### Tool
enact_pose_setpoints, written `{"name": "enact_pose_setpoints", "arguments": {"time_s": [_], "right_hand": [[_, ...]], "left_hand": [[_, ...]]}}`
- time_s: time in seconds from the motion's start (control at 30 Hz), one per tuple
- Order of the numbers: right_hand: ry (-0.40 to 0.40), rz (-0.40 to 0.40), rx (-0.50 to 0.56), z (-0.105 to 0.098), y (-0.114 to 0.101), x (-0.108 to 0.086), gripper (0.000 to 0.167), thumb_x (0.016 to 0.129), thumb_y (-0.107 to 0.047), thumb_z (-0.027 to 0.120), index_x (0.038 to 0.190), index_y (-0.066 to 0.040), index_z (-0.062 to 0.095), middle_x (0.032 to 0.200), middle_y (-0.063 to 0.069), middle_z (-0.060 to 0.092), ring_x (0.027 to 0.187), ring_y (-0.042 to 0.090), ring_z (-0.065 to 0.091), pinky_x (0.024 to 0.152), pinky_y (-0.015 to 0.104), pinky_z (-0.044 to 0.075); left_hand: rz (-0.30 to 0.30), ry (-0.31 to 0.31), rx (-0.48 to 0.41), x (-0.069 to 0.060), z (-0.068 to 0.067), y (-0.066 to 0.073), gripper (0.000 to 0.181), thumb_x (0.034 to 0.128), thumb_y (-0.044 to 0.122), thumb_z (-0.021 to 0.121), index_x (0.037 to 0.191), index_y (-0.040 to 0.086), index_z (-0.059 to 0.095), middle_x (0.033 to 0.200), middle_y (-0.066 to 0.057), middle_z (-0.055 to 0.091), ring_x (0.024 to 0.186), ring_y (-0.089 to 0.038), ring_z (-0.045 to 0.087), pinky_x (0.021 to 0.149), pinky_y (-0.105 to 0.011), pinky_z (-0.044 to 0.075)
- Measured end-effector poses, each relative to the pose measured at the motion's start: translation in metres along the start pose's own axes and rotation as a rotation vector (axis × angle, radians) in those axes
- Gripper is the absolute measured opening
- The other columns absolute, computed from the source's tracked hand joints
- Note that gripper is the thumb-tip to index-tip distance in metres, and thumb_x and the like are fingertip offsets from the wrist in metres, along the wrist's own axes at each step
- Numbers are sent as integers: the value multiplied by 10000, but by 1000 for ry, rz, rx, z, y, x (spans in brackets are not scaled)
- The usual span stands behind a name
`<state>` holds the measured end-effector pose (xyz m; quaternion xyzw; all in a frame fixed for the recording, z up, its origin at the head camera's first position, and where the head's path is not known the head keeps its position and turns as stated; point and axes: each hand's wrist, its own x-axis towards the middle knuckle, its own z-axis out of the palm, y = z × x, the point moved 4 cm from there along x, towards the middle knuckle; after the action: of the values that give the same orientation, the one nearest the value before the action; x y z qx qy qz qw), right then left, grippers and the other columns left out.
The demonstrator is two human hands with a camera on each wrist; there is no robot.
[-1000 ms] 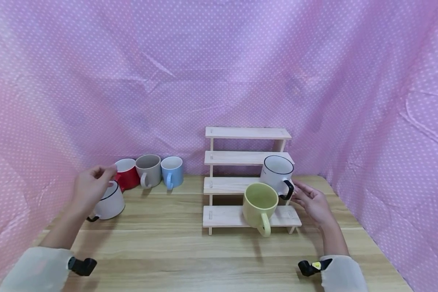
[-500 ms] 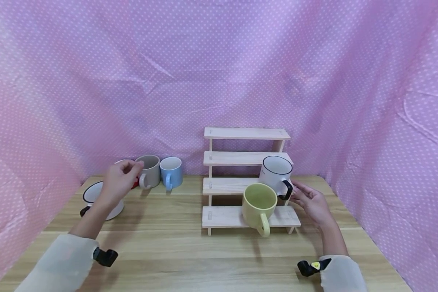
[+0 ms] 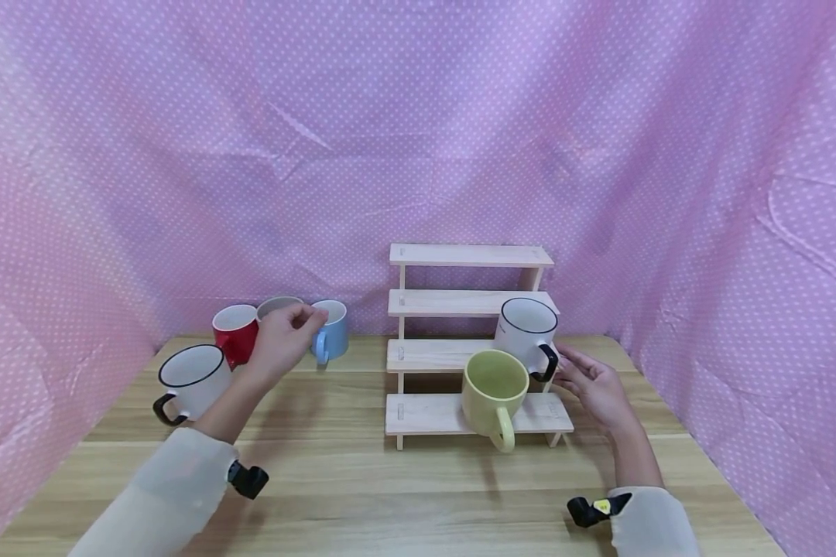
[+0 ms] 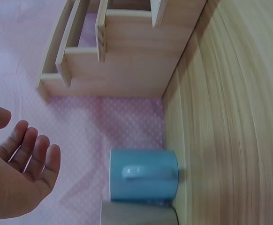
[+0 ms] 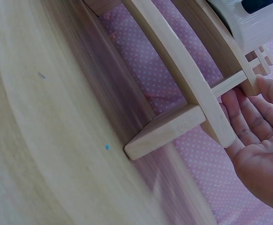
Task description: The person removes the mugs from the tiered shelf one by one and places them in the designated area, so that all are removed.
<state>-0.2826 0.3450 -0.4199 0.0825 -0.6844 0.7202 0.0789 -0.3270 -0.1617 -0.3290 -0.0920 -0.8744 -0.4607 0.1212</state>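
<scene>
My left hand (image 3: 286,336) hovers above the row of mugs, holding nothing, its fingers loosely bent. In the left wrist view it is apart from the light blue mug (image 4: 143,174). The grey mug (image 3: 279,304) is partly hidden behind this hand. My right hand (image 3: 597,391) grips the right end of a tiered wooden rack (image 3: 428,414) at its second step, thumb on the plank end (image 5: 251,86) and fingers beside it. A yellow-green mug (image 3: 495,394) stands on the lowest step. Behind it, a white mug (image 3: 522,340) with black rim and handle stands on the second step.
On the table's left are a red mug (image 3: 235,340) and another white, black-rimmed mug (image 3: 195,381), its handle towards the lower left. The wooden table (image 3: 390,495) is enclosed by pink dotted cloth (image 3: 418,139). The two upper steps (image 3: 470,255) of the rack hold no mugs.
My left hand has moved right, from the white mug on the table past the red mug to the grey and light blue mugs. The right hand stays at the rack.
</scene>
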Motion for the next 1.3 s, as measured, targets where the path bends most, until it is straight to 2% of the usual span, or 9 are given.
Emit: {"name": "enact_pose_setpoints", "arguments": {"time_s": [0.23, 0.43, 0.63, 0.87, 1.07, 1.13, 1.3], "right_hand": [[-7, -14, 12, 2, -3, 0, 259, 1049, -124, 594, 1301, -121, 652, 1179, -88, 727, 947, 130, 715, 909, 274, 582], [-9, -11, 10, 3, -4, 0, 304, 1046, -129, 601, 1342, -65, 626, 1187, -86, 726, 954, 133, 716, 919, 293, 582], [-10, -2, 1, 4, -5, -2, 305, 1044, -133, 606, 1343, -73, 623, 1184, -97, 725, 948, 136, 715, 922, 300, 581], [-6, -4, 13, 5, -6, -4, 320, 1047, -115, 595, 1359, -41, 602, 1161, -82, 732, 938, 136, 714, 900, 276, 586], [-11, -8, 20, 4, -5, -4, 237, 1054, -94, 574, 1257, -182, 658, 1160, -80, 735, 937, 132, 715, 907, 285, 585], [-13, -10, 19, 4, -5, -4, 237, 1055, -94, 572, 1245, -200, 665, 1162, -82, 734, 939, 130, 715, 911, 292, 584], [-13, -11, 31, 4, -4, -4, 277, 1050, -91, 580, 1319, -108, 641, 1159, -74, 733, 940, 133, 713, 909, 289, 585]], "left_hand": [[91, -24, -36, 7, 25, 16, 300, 1029, 337, 629, 1037, 53, 728, 961, -88, 706, 906, -235, 599, 811, -359, 509], [178, -49, -31, 8, 52, 35, 264, 1017, 273, 655, 984, 23, 733, 919, -101, 722, 886, -240, 644, 808, -383, 537], [205, -102, -71, 6, 78, 56, 269, 1009, 330, 658, 950, 79, 733, 859, -39, 696, 823, -185, 614, 741, -334, 517], [231, -217, -110, -1, 108, 81, 238, 1015, 348, 651, 1013, 124, 733, 875, 18, 677, 816, -156, 611, 712, -311, 532], [343, -288, -108, -6, 133, 104, 211, 1007, 288, 665, 1053, 99, 746, 922, 34, 709, 858, -116, 639, 753, -286, 557], [383, -306, -114, -9, 139, 112, 193, 1003, 263, 666, 1054, 96, 748, 931, 34, 713, 869, -102, 639, 766, -271, 556], [452, -341, -148, -13, 150, 133, 173, 996, 204, 668, 1072, 68, 744, 956, 8, 724, 878, -89, 647, 779, -235, 557]]}}
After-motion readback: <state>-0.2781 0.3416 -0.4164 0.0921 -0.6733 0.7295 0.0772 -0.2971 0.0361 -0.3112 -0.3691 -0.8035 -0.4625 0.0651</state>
